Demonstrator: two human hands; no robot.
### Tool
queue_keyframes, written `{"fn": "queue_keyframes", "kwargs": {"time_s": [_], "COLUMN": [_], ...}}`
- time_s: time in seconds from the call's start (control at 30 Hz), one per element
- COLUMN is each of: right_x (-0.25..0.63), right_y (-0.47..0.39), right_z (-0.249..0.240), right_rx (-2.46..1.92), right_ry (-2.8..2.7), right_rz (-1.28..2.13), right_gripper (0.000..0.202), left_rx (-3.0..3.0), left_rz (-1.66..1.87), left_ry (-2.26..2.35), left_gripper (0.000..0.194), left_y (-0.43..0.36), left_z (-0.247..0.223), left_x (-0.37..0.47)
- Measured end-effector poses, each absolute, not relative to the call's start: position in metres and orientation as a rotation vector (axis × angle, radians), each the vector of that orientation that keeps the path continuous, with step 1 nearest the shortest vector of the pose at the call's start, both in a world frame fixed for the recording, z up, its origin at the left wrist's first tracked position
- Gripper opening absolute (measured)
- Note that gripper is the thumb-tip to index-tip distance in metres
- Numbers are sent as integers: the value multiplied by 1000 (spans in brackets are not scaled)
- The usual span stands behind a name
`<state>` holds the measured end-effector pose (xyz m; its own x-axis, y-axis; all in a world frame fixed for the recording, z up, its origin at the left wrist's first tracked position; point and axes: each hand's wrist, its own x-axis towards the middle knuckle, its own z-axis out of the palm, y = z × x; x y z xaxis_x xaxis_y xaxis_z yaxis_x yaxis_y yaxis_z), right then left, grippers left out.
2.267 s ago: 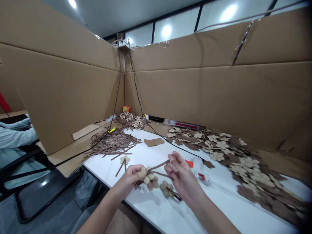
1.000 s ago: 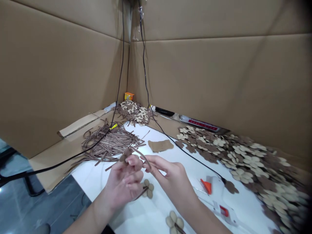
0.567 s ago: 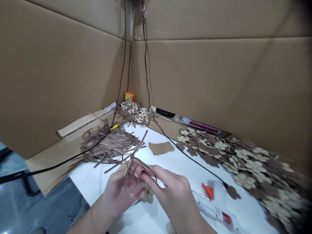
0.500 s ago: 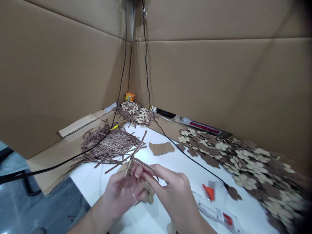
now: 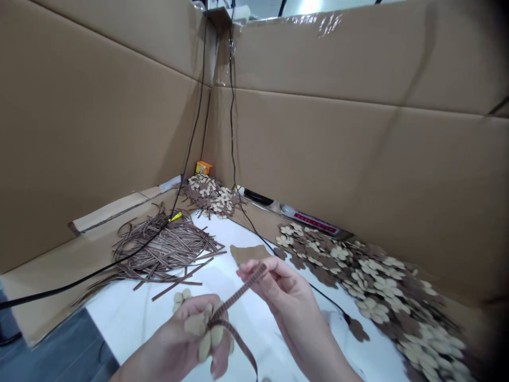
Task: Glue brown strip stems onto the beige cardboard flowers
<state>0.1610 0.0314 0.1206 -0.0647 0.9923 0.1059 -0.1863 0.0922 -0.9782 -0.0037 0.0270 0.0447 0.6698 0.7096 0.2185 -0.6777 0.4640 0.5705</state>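
Observation:
My left hand [image 5: 167, 342] is closed around a beige flower-shaped cutout [image 5: 217, 335], its petals spread out over the fingers. A narrow brown strip [image 5: 239, 293] comes out of the flower's middle. One end runs up to my right hand [image 5: 292, 302], whose thumb and fingers pinch it, and the other end hangs down in a curve to the right. How the strip is fixed inside the flower I cannot make out. Just behind my left hand, another beige flower [image 5: 182, 298] lies on the white table surface [image 5: 218, 231].
A heap of brown strips [image 5: 170, 244] lies at the left. Beige and brown flower cutouts [image 5: 382, 292] pile up along the right, with a smaller mixed pile [image 5: 210, 193] in the back corner. Black cable [image 5: 119, 261] crosses the strips. Cardboard walls [image 5: 338, 148] enclose the table.
My hands have moved apart, with the right one up and away, drawing the strip's end out straight. The flower now faces up in my left hand. The view has tilted up and turned right.

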Motion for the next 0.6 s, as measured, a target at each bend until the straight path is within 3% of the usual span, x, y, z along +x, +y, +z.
{"fn": "queue_keyframes", "kwargs": {"time_s": [0.3,0.6], "right_x": [135,151], "right_y": [32,33], "right_z": [109,130], "right_rx": [-758,-1165], "right_ry": [-604,-927], "right_rz": [1738,1914], "right_gripper": [24,30], "left_rx": [710,751], "left_rz": [898,961], "left_ry": [123,371], "left_gripper": [32,30], "left_y": [30,42], "left_z": [48,53], "left_x": [-4,-27]}}
